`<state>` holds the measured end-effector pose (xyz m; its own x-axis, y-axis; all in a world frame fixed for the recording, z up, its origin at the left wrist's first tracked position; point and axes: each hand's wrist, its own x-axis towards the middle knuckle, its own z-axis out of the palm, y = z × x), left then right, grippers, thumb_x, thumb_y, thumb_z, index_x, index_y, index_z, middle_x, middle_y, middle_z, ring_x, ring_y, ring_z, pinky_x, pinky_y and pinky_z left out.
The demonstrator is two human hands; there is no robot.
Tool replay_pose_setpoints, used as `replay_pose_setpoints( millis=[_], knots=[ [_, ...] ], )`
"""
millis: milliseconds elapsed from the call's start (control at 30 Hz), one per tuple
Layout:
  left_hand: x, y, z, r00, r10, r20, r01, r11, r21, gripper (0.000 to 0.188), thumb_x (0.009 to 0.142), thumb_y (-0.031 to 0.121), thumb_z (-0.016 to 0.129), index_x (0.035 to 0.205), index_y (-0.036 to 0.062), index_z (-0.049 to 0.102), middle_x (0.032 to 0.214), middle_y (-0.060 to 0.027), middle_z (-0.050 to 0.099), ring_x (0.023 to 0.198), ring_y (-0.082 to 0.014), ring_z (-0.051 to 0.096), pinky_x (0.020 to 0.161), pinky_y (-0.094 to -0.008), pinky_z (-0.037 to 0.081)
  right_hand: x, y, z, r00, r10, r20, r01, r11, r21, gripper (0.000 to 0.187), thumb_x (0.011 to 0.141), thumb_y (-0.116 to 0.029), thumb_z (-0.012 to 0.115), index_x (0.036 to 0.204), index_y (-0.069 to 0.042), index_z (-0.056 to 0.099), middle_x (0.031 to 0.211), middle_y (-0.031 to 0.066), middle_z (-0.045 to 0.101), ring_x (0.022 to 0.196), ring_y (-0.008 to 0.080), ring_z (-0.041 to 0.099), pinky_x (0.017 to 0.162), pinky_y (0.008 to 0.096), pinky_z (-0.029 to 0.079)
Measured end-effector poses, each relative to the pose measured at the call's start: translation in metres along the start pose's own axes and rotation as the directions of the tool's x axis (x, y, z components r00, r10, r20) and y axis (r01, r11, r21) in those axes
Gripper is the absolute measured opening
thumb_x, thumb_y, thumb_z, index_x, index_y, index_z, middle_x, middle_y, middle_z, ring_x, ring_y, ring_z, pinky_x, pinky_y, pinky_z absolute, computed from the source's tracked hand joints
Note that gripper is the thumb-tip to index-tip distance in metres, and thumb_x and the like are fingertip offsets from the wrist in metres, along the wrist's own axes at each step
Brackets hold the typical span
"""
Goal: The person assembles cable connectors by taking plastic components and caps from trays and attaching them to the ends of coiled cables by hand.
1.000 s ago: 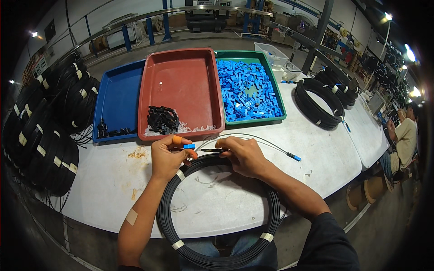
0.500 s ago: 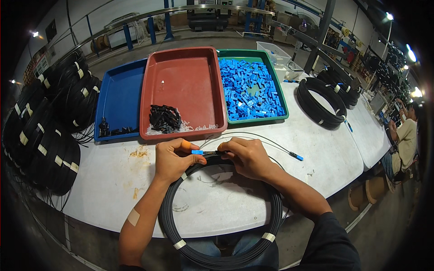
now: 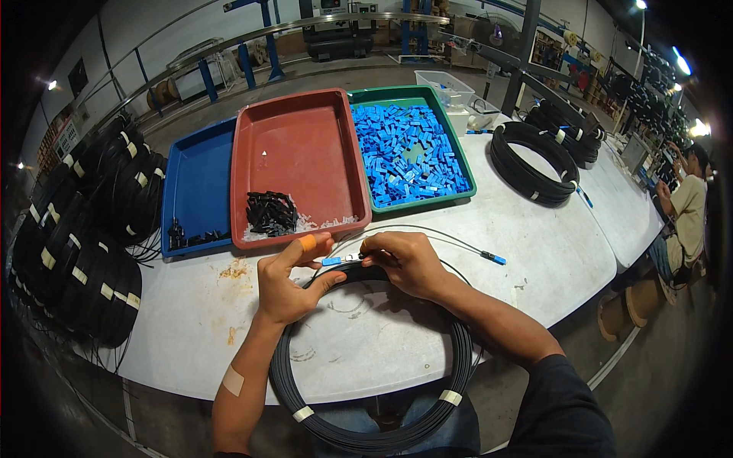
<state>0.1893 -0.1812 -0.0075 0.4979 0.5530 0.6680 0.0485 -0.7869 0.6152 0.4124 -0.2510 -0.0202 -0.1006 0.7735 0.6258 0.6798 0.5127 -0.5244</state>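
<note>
My right hand (image 3: 406,263) pinches the black rear end of a cable connector. Its blue housing (image 3: 330,261) and a whitish middle section stick out to the left of the fingertips. Around that blue end my left hand (image 3: 294,278) is open, thumb and forefinger spread apart; whether its other fingers touch the connector I cannot tell. An orange cover wraps one of the left fingers. Beneath both hands lies a coil of black cable (image 3: 282,366), bound with white tape, overhanging the table's near edge. Another cable end with a blue-and-black connector (image 3: 492,258) rests to the right.
Ahead stand a blue tray (image 3: 200,153) with black parts, a red tray (image 3: 294,153) with black and clear pieces, and a green tray (image 3: 469,183) of blue housings. Black coils (image 3: 107,290) crowd the left; more coils (image 3: 534,187) lie right. A person (image 3: 687,202) sits far right.
My left thumb and forefinger have parted from the blue housing. A whitish section now shows between it and my right fingers. The view has shifted slightly.
</note>
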Motion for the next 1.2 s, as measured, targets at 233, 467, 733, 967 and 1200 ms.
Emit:
replay_pose_setpoints(
  millis=[233, 467, 733, 967, 1200],
  knots=[
    [-0.007, 0.0, -0.001, 0.991, -0.12, 0.062, 0.121, 0.993, -0.009, 0.044, 0.074, 0.0, 0.087, 0.115, -0.0012, 0.069, 0.094, -0.0127, 0.077, 0.091, -0.0195, 0.076, 0.08, -0.0258, 0.058, 0.0, 0.0, 0.003, 0.998, -0.056, 0.009, 0.056, 0.998, 0.005, 0.016, 0.085, -0.004, 0.075, 0.099, -0.003, 0.066, 0.086, 0.0122, 0.069, 0.073, 0.0299, 0.068, 0.063, 0.0367, 0.053],
    [0.002, 0.011, -0.006, 0.94, -0.32, 0.121, 0.34, 0.915, -0.219, 0.052, 0.071, 0.001, 0.089, 0.118, 0.0, 0.068, 0.094, -0.0118, 0.077, 0.087, -0.0147, 0.074, 0.081, -0.0265, 0.059, -0.002, -0.008, 0.003, 0.998, -0.013, 0.068, 0.021, 0.991, -0.128, 0.019, 0.085, -0.007, 0.075, 0.1, -0.005, 0.062, 0.086, 0.0115, 0.069, 0.074, 0.0304, 0.069, 0.064, 0.0382, 0.053],
    [-0.001, 0.016, 0.001, 0.899, -0.434, 0.057, 0.433, 0.865, -0.252, 0.05, 0.071, -0.004, 0.088, 0.116, -0.0026, 0.066, 0.09, -0.012, 0.076, 0.085, -0.0112, 0.072, 0.079, -0.023, 0.057, -0.003, -0.008, 0.004, 0.996, -0.065, 0.06, 0.072, 0.989, -0.129, 0.021, 0.084, -0.007, 0.075, 0.1, -0.006, 0.061, 0.086, 0.0099, 0.07, 0.073, 0.0301, 0.07, 0.062, 0.0382, 0.053],
    [-0.005, 0.015, 0.005, 0.904, -0.415, 0.103, 0.428, 0.875, -0.228, 0.043, 0.073, -0.004, 0.087, 0.112, -0.0034, 0.069, 0.083, -0.0084, 0.075, 0.082, -0.0077, 0.07, 0.076, -0.0206, 0.055, -0.002, -0.008, 0.005, 0.996, -0.026, 0.079, 0.029, 0.999, -0.032, 0.026, 0.08, 0.009, 0.07, 0.099, -0.003, 0.058, 0.087, 0.0119, 0.07, 0.077, 0.0273, 0.073, 0.064, 0.0358, 0.057],
    [-0.006, 0.011, 0.006, 0.925, -0.369, 0.092, 0.381, 0.899, -0.215, 0.039, 0.073, -0.003, 0.087, 0.109, -0.0043, 0.071, 0.087, -0.009, 0.074, 0.084, -0.0097, 0.071, 0.076, -0.021, 0.056, 0.002, -0.009, 0.005, 0.991, -0.068, 0.112, 0.073, 0.997, -0.038, 0.026, 0.078, 0.011, 0.069, 0.098, -0.002, 0.058, 0.086, 0.0122, 0.07, 0.077, 0.0277, 0.073, 0.064, 0.0356, 0.057]
  ],
)
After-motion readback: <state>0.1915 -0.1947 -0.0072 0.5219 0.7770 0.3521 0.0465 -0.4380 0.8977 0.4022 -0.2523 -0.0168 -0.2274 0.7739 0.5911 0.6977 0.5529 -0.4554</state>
